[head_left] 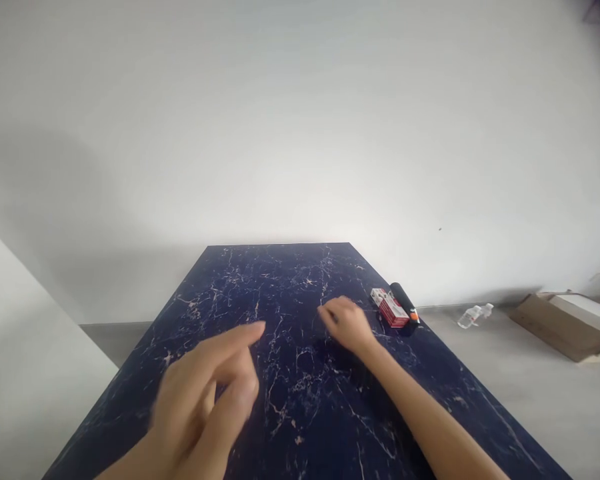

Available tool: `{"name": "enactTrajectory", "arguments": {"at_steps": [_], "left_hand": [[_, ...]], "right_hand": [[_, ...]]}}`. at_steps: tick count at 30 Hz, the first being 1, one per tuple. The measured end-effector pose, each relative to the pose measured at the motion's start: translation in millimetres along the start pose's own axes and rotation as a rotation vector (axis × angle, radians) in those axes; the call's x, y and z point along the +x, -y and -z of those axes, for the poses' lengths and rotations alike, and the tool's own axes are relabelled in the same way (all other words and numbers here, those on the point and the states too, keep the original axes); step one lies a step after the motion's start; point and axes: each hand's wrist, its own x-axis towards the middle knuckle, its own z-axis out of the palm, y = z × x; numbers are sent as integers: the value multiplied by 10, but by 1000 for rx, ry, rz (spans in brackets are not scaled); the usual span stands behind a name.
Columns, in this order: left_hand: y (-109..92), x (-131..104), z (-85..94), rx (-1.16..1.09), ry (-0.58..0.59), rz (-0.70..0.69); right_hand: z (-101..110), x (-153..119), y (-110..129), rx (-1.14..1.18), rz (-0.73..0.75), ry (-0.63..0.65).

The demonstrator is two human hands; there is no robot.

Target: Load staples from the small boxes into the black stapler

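My left hand [207,393] is held above the near left part of the dark blue marbled table [300,407]. Its index finger points forward to the right, the other fingers are bent, and a gap shows between thumb and index finger; nothing is in it. Farther forward, my right hand [347,325] is low over the tabletop with loosely bent fingers and the thumb apart, holding nothing visible. Just right of it lie red and white small boxes [390,309]. Against them, by the table's right edge, rests a dark cylinder [403,300] with an orange and white end.
A white wall [290,133] rises behind the table's far edge. On the floor at right lie clear plastic bottles [469,317] and a flattened-looking cardboard box [560,327]. A white panel or surface [25,347] stands at the left.
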Motion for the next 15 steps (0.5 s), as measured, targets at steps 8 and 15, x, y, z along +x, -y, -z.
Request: {"name": "enactTrajectory", "arguments": {"at_steps": [8, 15], "left_hand": [[1368, -38, 1, 317, 231, 374], [1418, -76, -102, 245, 327, 400]], "right_hand": [[809, -98, -1290, -214, -955, -29], [711, -165, -1425, -118, -966, 273]]}}
